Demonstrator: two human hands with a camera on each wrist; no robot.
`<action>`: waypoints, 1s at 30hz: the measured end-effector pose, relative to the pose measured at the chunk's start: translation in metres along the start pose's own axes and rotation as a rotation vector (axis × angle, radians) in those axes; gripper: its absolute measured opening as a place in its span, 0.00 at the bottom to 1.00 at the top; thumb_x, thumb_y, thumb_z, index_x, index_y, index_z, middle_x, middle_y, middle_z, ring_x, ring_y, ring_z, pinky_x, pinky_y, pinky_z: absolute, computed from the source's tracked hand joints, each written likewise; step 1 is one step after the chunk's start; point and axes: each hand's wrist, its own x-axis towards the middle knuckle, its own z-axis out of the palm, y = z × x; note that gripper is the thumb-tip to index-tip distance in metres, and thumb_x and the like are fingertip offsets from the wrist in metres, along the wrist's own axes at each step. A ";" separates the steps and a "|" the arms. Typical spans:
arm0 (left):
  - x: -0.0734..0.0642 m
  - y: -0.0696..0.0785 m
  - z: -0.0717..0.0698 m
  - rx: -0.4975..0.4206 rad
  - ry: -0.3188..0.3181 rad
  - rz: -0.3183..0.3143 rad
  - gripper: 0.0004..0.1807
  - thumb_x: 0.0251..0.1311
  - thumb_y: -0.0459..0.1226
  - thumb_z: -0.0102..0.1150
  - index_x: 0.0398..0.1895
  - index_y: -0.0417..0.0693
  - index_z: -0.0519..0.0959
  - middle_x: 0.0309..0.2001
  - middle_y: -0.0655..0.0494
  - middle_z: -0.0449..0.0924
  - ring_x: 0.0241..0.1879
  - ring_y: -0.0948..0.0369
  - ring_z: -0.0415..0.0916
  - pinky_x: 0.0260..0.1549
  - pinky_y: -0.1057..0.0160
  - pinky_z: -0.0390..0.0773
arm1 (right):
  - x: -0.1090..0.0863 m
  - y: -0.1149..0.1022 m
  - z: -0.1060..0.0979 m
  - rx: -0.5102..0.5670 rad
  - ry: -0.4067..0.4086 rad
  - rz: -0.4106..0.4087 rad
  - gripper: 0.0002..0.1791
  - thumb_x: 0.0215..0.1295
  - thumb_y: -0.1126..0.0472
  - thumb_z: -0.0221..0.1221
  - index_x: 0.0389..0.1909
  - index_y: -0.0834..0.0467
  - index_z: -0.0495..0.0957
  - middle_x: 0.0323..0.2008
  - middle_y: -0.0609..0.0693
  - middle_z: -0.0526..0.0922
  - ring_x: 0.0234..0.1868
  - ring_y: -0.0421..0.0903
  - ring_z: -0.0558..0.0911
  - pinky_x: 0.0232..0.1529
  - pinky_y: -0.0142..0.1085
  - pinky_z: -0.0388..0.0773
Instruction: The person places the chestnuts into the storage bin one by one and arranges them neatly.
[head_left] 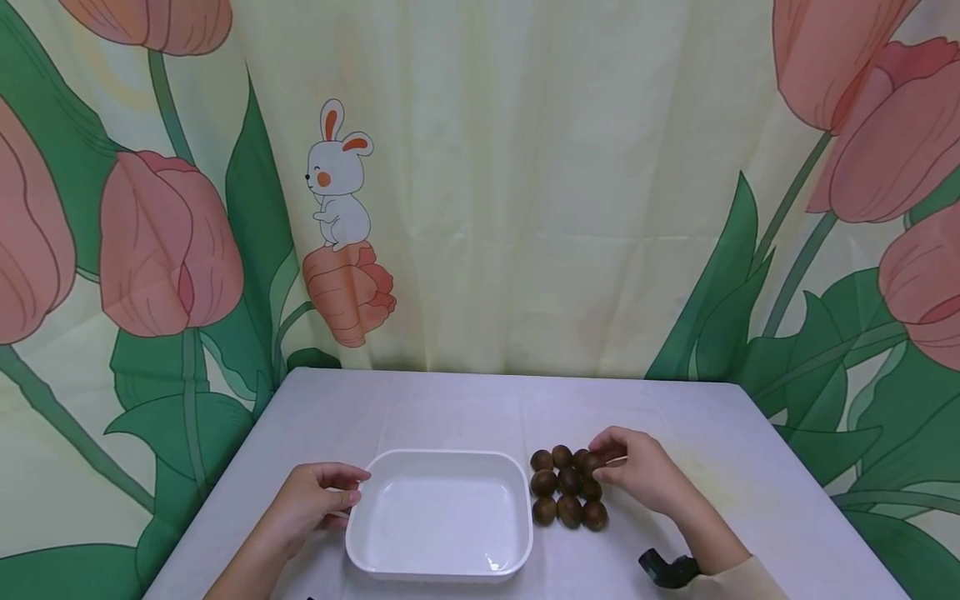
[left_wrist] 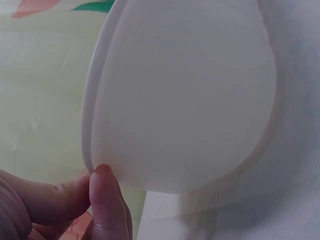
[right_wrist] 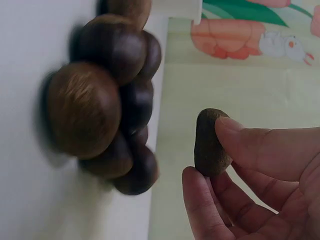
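A white rectangular tray (head_left: 438, 575) with rounded corners lies on the table. At its left side, my left hand (head_left: 318, 500) pinches the rim between thumb and fingers; close up, the fingertips (left_wrist: 103, 180) meet at the tray's edge (left_wrist: 180, 100). Just right of the tray, several brown chestnuts (head_left: 568, 512) sit close together in rough rows. My right hand (head_left: 641, 468) is over the far right corner of this group. Between its thumb and fingers it holds one chestnut (right_wrist: 209, 142), flat-sided and dark, raised above the others (right_wrist: 85, 110) in the right wrist view.
A black curved object (head_left: 667, 570) lies by the right forearm near the front of the table. The white-covered table (head_left: 450, 408) ends at a curtain (head_left: 525, 208) printed with tulips and a rabbit.
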 end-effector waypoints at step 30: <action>0.001 -0.002 0.000 -0.016 -0.008 -0.006 0.16 0.62 0.30 0.75 0.54 0.46 0.90 0.43 0.49 0.88 0.32 0.55 0.84 0.32 0.60 0.88 | -0.001 -0.077 0.026 0.109 -0.122 -0.212 0.14 0.63 0.68 0.73 0.47 0.54 0.85 0.46 0.49 0.89 0.47 0.50 0.89 0.51 0.40 0.90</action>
